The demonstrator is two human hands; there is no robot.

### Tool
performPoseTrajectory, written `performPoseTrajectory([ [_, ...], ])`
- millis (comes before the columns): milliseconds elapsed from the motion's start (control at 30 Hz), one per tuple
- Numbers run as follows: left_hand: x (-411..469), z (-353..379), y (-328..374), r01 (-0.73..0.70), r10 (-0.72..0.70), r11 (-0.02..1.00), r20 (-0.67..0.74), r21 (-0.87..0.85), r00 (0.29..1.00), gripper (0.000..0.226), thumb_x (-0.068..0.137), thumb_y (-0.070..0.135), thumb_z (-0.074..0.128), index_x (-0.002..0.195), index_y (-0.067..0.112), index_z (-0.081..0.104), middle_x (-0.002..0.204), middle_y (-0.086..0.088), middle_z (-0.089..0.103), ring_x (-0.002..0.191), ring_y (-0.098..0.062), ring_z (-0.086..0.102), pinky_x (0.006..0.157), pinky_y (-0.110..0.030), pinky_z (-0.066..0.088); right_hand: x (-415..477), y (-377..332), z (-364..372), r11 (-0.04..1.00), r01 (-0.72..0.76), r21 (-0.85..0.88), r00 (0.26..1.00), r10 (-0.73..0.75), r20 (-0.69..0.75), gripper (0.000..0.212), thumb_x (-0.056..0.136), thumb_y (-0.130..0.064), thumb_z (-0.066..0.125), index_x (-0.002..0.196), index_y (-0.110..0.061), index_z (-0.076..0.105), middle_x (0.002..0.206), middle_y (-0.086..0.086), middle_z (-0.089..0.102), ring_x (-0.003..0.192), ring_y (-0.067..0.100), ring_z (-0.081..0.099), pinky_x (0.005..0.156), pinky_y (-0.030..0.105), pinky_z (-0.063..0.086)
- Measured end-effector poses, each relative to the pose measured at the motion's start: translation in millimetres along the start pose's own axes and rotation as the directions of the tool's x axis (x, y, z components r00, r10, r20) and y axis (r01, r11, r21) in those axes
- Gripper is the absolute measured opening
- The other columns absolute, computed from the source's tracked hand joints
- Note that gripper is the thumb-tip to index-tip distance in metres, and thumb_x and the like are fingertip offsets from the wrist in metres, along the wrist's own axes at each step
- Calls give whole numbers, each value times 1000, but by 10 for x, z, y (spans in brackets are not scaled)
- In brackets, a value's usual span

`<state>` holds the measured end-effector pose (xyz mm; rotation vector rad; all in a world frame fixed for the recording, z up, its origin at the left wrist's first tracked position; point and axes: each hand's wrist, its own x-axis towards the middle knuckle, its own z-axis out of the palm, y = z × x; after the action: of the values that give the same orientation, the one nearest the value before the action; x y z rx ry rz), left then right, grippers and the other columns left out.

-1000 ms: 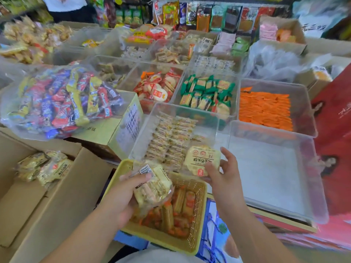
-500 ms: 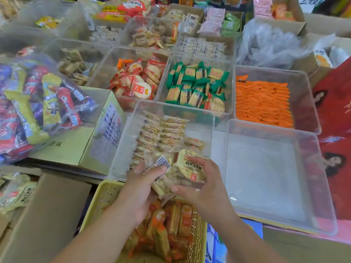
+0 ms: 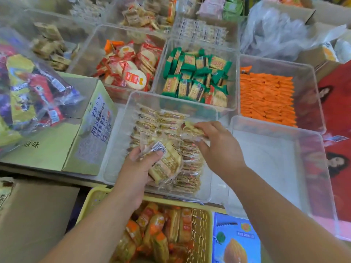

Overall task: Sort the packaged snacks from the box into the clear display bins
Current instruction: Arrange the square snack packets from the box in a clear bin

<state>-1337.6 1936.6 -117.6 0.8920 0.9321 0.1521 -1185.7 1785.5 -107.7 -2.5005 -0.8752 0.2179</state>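
We look down on a clear bin point(image 3: 117, 149) at the centre of the view, with two bare hands over it handling small yellowish snack packets. The left hand point(image 3: 139, 169) comes in from 7 o'clock. Its fingers are curled round a bunch of packets point(image 3: 167, 162) in clear wrap, with the thumb on a barcode label, and it holds them just above the near half of the bin. The right hand point(image 3: 220, 149) comes in from 5 o'clock and pinches a single packet point(image 3: 192, 128) between thumb and fingertips. That packet is low over the rows of matching packets point(image 3: 163, 120) lying on the bin floor.

Moving outward from this bin:
- **3 o'clock:** a second clear bin point(image 3: 275, 128) stands just beside it.
- **12 o'clock:** green-wrapped packets point(image 3: 197, 76) fill another bin.
- **11 o'clock:** a bin of round red-and-white packets point(image 3: 131, 71).
- **2 o'clock:** a bin of flat orange packets point(image 3: 266, 99) in tidy layers.
- **6 o'clock:** a yellow basket point(image 3: 201, 224) holds orange-and-yellow packets point(image 3: 161, 230), partly under the left forearm.
- **9 o'clock:** a pale green carton point(image 3: 53, 147) has a clear bag of bright mixed sweets point(image 3: 28, 86) on top.
- **5 o'clock:** a blue box point(image 3: 235, 242) lies beside the basket
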Motion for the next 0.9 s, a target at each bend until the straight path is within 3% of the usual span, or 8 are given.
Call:
performPoseTrajectory([
  [67, 51, -59, -12, 19, -21, 997, -16, -78, 1000, 110, 59, 37, 89, 156, 28, 37, 146, -3, 58, 133, -30, 56, 115, -61, 37, 241, 71, -65, 979, 34, -200, 999, -26, 41, 37, 97, -33, 63, 134, -32, 60, 124, 1, 66, 108, 31, 60, 87, 43, 53],
  [200, 65, -150, -42, 3, -2, 987, 9, -159, 1000, 104, 62, 32, 87, 154, 22, 41, 149, -6, 57, 132, -28, 58, 115, -61, 38, 589, 124, -54, 790, 146, -595, 978, -25, 208, 31, 98, -26, 58, 129, -33, 60, 118, 3, 62, 113, 33, 54, 90, 45, 47],
  [367, 89, -173, -92, -7, 13, 988, 35, -153, 999, 93, 63, 27, 85, 148, 22, 48, 138, -3, 66, 116, -20, 69, 114, -57, 40, 829, 92, 150, 640, 264, -721, 929, 33, 369, 33, 96, -21, 55, 127, -30, 61, 112, 3, 67, 118, 34, 49, 97, 45, 38],
  [467, 121, -193, -103, 10, -7, 985, 21, -170, 1000, 86, 65, 25, 83, 145, 23, 51, 134, -1, 69, 117, -22, 68, 115, -58, 38, 899, 115, 314, 568, 321, -758, 897, 75, 436, 30, 92, -18, 53, 120, -26, 62, 109, 5, 69, 118, 34, 48, 97, 46, 34],
  [600, 144, -212, -102, -4, 11, 988, 47, -156, 999, 58, 65, 24, 84, 120, 36, 70, 120, 2, 77, 110, -18, 72, 113, -57, 41, 960, 175, 506, 646, 288, -707, 863, 145, 484, 23, 89, -14, 53, 111, -19, 58, 76, 0, 55, 83, 26, 53, 77, 38, 38],
  [667, 148, -218, -103, 9, -1, 985, 44, -173, 999, 81, 61, 27, 88, 137, 28, 60, 133, -1, 70, 123, -24, 65, 115, -60, 37, 1010, 193, 574, 701, 269, -661, 826, 185, 532, 19, 89, -8, 53, 105, -16, 57, 68, -1, 43, 72, 23, 49, 66, 34, 40],
  [733, 155, -223, -100, 15, -6, 983, 51, -185, 999, 99, 57, 31, 90, 147, 22, 50, 148, -3, 58, 134, -28, 56, 118, -62, 32, 1083, 196, 618, 731, 269, -627, 773, 224, 593, 15, 88, -4, 55, 98, -14, 56, 71, 0, 46, 72, 21, 52, 65, 34, 47],
  [900, 139, -224, -81, 17, -6, 989, 70, -150, 998, 109, 51, 38, 91, 150, 23, 47, 155, -2, 51, 138, -28, 52, 119, -62, 30, 1235, 204, 669, 750, 264, -607, 702, 283, 654, 14, 91, -2, 55, 79, -10, 58, 75, 0, 51, 64, 15, 51, 68, 31, 49],
])
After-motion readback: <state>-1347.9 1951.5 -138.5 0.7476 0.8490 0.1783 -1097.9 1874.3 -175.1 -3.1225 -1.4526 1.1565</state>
